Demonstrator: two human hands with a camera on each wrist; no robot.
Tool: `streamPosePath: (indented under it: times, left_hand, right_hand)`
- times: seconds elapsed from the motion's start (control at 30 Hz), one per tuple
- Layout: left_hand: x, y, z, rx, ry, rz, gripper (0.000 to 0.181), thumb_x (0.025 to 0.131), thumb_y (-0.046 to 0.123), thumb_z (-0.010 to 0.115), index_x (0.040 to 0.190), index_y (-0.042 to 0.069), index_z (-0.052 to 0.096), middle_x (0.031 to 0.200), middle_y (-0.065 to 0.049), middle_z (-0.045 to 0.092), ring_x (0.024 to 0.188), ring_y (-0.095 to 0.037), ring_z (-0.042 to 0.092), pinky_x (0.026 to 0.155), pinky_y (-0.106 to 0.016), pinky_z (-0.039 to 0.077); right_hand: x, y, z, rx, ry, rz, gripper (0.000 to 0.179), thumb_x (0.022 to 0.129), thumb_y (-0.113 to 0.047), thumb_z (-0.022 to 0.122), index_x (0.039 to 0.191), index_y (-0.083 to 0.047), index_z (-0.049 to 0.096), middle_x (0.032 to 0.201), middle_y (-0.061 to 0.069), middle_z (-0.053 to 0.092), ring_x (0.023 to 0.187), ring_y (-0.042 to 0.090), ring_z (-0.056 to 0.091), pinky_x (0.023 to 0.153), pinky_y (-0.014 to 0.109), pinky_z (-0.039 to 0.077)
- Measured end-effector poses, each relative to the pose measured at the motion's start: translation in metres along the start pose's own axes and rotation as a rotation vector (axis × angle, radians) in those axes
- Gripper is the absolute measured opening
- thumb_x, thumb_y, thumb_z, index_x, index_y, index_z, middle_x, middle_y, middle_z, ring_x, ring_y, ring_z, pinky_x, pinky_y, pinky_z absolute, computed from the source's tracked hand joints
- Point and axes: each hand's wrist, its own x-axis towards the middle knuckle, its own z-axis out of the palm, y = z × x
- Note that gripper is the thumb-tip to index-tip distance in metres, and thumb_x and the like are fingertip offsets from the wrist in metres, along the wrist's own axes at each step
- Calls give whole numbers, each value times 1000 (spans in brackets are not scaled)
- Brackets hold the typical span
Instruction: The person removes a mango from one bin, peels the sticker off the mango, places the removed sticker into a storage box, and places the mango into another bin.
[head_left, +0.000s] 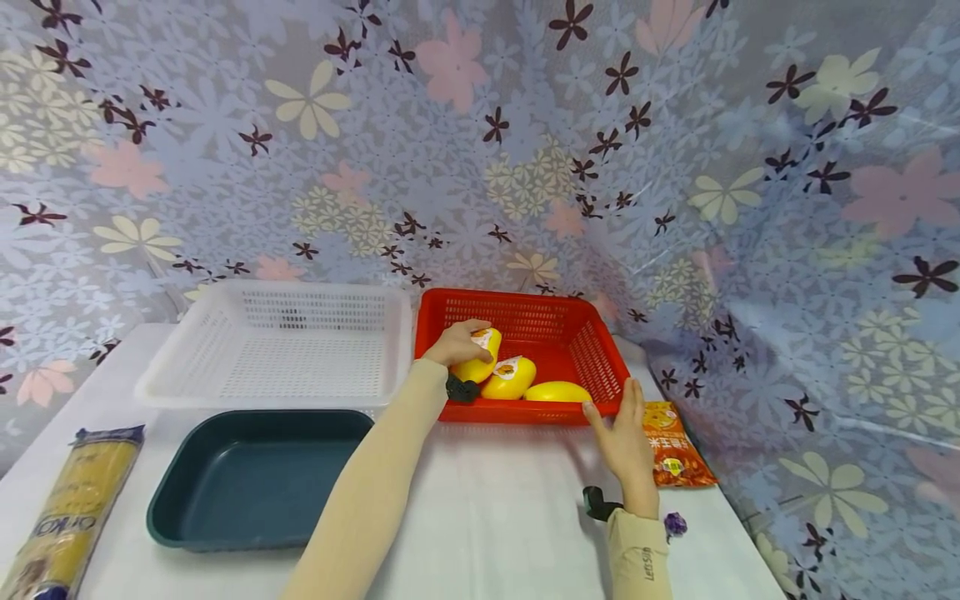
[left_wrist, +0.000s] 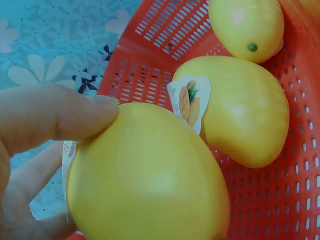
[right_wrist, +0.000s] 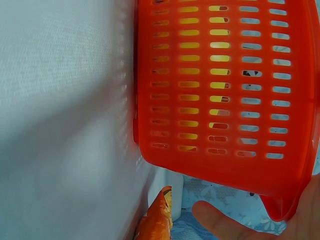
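Note:
My left hand [head_left: 453, 342] is inside the red basket [head_left: 543, 358], gripping a yellow mango [left_wrist: 150, 175] with a white sticker on its side. In the left wrist view the thumb [left_wrist: 85, 115] presses on its upper edge and the other fingers curl behind it. Beside it lies a stickered mango [head_left: 512, 379], and another mango [head_left: 557, 392] lies along the front wall. My right hand [head_left: 628, 442] rests at the basket's front right corner, fingers extended along the outside of the rim and thumb apart; it holds nothing.
Left of the red basket stands a white mesh basket [head_left: 300, 367], with a dark teal tray [head_left: 258, 479] in front. A long yellow noodle packet [head_left: 78, 508] lies at the far left. On the right are an orange snack bag [head_left: 675, 446] and a small purple object [head_left: 675, 524].

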Motion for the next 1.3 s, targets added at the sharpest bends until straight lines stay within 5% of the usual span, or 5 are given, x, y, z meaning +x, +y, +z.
streamPosePath:
  times: [0.57, 0.87, 1.3]
  left_hand:
    - [-15, 10, 3, -39, 115, 103, 68, 80, 10, 72, 143, 16, 48, 137, -14, 56, 112, -30, 57, 96, -42, 49]
    - [-28, 11, 7, -43, 172, 172, 66, 79, 12, 72, 141, 14, 50, 135, -13, 56, 102, -28, 56, 91, -40, 50]
    - [-50, 9, 18, 2, 247, 234, 68, 78, 17, 72, 142, 17, 50, 141, -14, 49, 106, -30, 51, 82, -37, 47]
  right_hand:
    - [-1, -1, 1, 9, -2, 0, 94, 96, -59, 42, 155, -7, -8, 163, 18, -7, 102, 48, 60, 48, 33, 44]
    - [0, -1, 3, 9, 4, 0, 94, 96, -59, 43, 155, -6, -7, 162, 20, -4, 115, 52, 53, 68, 52, 54]
    - [-1, -1, 2, 4, -3, 7, 93, 96, -60, 41, 155, -7, -7, 162, 19, -5, 112, 52, 55, 67, 52, 53]
